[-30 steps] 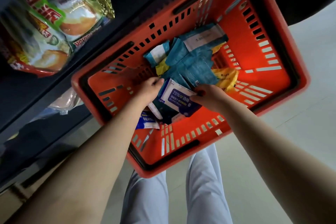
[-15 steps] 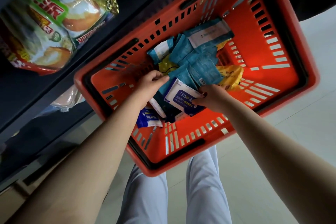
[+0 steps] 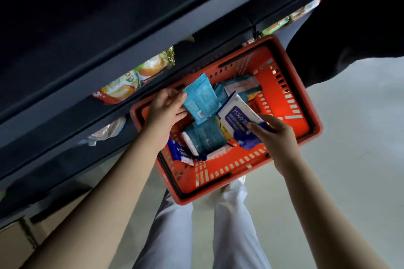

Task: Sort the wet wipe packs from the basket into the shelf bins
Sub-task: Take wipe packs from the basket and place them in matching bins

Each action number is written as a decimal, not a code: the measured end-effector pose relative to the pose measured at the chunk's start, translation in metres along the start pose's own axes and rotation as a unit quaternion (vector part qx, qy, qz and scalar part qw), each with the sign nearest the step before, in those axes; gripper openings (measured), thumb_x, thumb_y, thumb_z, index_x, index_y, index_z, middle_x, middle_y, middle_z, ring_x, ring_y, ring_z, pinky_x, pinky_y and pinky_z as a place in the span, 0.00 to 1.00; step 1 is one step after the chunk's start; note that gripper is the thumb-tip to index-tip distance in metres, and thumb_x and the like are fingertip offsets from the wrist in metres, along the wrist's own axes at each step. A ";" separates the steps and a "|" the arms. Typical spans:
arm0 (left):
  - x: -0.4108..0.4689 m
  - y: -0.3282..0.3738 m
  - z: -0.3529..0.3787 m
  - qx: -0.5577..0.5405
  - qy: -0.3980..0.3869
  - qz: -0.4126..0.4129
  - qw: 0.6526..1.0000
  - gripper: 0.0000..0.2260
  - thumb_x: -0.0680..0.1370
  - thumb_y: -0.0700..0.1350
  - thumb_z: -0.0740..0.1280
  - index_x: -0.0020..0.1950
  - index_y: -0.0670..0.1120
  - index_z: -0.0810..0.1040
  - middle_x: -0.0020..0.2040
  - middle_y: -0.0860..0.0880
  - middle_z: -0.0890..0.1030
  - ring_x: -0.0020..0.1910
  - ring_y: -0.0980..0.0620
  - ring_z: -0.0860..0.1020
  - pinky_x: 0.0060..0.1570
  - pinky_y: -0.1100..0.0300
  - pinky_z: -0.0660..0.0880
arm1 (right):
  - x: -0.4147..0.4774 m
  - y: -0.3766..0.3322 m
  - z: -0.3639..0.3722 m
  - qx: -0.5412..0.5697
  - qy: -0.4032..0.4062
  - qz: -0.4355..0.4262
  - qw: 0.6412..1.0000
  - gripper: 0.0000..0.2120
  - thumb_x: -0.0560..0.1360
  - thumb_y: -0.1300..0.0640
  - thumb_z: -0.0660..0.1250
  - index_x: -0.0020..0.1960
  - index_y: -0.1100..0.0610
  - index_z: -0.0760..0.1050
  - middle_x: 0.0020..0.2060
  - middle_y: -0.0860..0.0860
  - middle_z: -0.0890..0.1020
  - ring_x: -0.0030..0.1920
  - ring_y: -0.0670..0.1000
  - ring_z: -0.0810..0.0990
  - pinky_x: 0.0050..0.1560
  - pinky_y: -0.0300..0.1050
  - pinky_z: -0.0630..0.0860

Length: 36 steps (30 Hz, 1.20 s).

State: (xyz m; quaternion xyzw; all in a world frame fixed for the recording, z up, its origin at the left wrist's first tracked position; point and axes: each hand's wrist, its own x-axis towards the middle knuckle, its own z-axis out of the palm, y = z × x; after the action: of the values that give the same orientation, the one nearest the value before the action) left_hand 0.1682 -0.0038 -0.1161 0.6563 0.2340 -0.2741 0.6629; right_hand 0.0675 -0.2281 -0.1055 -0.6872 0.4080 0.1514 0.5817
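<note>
An orange plastic basket (image 3: 290, 102) sits on the floor below me with several wet wipe packs in it. My left hand (image 3: 167, 108) pinches a light blue wipe pack (image 3: 201, 99) by its left edge, lifted above the basket's far left side. My right hand (image 3: 273, 132) grips a white and dark blue pack marked 75% (image 3: 235, 119), raised over the middle of the basket. More teal, blue and yellow packs (image 3: 204, 138) lie loose on the basket floor beneath both hands.
A dark shelf unit (image 3: 109, 28) runs along the left, its edge close to the basket. Snack bags (image 3: 133, 84) sit on a lower shelf, and a clear bag (image 3: 107, 130) lies below them. White trouser legs (image 3: 231, 225) stand on the pale floor (image 3: 349, 159).
Both hands have lifted out of the pile, each with a pack: the left took up a light blue one, the right raised the 75% pack. The view has swung upward toward the shelf.
</note>
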 end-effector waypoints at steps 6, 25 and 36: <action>-0.133 0.056 -0.012 -0.169 0.070 0.058 0.981 0.02 0.80 0.43 0.64 0.48 0.47 0.75 0.42 0.50 0.86 0.43 0.48 0.84 0.46 0.54 0.82 | -0.097 -0.074 -0.027 0.325 -0.075 0.015 0.943 0.06 0.77 0.60 0.65 0.52 0.61 0.79 0.48 0.58 0.85 0.46 0.54 0.85 0.52 0.50 0.82; -0.397 0.152 -0.167 -0.515 0.144 0.117 0.837 0.18 0.81 0.62 0.53 0.61 0.58 0.77 0.55 0.48 0.84 0.55 0.44 0.81 0.49 0.45 0.77 | -0.358 -0.256 0.091 0.229 -0.378 -0.065 0.895 0.08 0.76 0.54 0.65 0.53 0.55 0.78 0.48 0.53 0.86 0.45 0.49 0.86 0.35 0.40 0.81; -0.413 0.165 -0.302 -0.515 0.060 0.164 0.839 0.16 0.81 0.41 0.62 0.69 0.44 0.71 0.61 0.41 0.81 0.59 0.43 0.80 0.51 0.47 0.79 | -0.406 -0.282 0.203 0.186 -0.258 -0.227 0.920 0.06 0.78 0.55 0.67 0.52 0.56 0.78 0.44 0.52 0.86 0.42 0.47 0.85 0.36 0.41 0.82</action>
State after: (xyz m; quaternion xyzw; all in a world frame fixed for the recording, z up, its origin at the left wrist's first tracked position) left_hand -0.0120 0.3186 0.2742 0.2637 0.2696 0.0382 0.9254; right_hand 0.0772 0.1128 0.3054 -0.5780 0.0977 0.1084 0.8029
